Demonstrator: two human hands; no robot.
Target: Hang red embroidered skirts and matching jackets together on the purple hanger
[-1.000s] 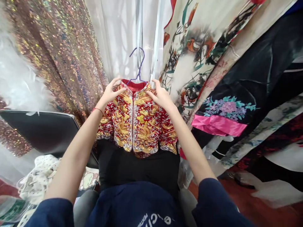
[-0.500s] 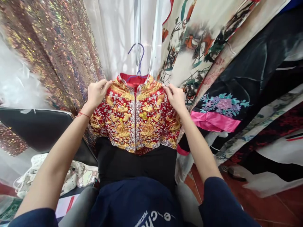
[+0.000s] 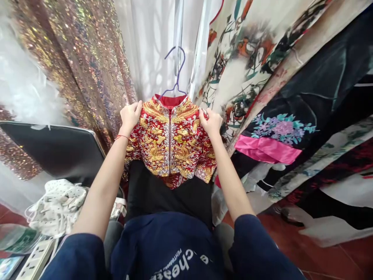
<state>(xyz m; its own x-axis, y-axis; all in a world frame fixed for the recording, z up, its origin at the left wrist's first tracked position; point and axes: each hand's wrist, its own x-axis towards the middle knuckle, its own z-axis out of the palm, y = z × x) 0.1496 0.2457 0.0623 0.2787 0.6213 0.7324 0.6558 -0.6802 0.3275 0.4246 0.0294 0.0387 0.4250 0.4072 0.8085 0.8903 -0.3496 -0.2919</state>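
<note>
A short red jacket [image 3: 157, 140] with gold and silver embroidery, a stand collar and a closed front seam faces me. It hangs on a purple hanger [image 3: 178, 74] whose hook sticks up above the collar. My left hand [image 3: 131, 114] grips the shoulder on the left side, fingers curled into the cloth. On the other shoulder my right hand [image 3: 211, 120] is closed in the same way. The jacket's lower hem lies over black cloth [image 3: 169, 198] on my lap. The cloth inside my fists is hidden.
Left stands a black chair back [image 3: 52, 151], with white dotted cloth [image 3: 58, 206] and a power strip [image 3: 36, 260] in front. Behind hang a sequined fabric [image 3: 87, 58] and white curtain [image 3: 148, 46]. On the right hang several garments, one black with a pink band [image 3: 268, 149].
Both hands have closed more tightly on the shoulders. The jacket's front hem now bends upward, showing more red cloth below it. The view has shifted a little leftward.
</note>
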